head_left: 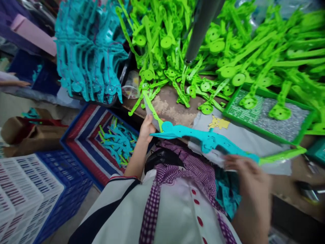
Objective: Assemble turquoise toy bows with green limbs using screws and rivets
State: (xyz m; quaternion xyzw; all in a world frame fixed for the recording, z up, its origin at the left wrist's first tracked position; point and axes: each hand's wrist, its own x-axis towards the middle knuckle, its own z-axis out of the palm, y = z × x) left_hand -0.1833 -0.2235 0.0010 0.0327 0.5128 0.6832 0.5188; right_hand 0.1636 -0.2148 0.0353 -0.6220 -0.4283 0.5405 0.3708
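A long blue plastic part [193, 132] with bright green arms at both ends lies across in front of my body. At its left end, my left hand [148, 129] grips it beside the joint with the left green arm [153, 112]. My right hand [254, 183], blurred by motion, has its fingers against the lower edge of the blue part near its right end, where the right green arm [281, 156] sticks out. Above the bench hangs a dark power screwdriver [200, 30], its bit pointing down.
Green arms [167, 40] pile along the bench behind a green tray [296, 140] of small silver screws. Stacked blue parts [88, 61] stand at left. Below are a striped bin [86, 125] of finished-looking pieces and a crate [25, 183]. Another person's hand [21, 83] shows far left.
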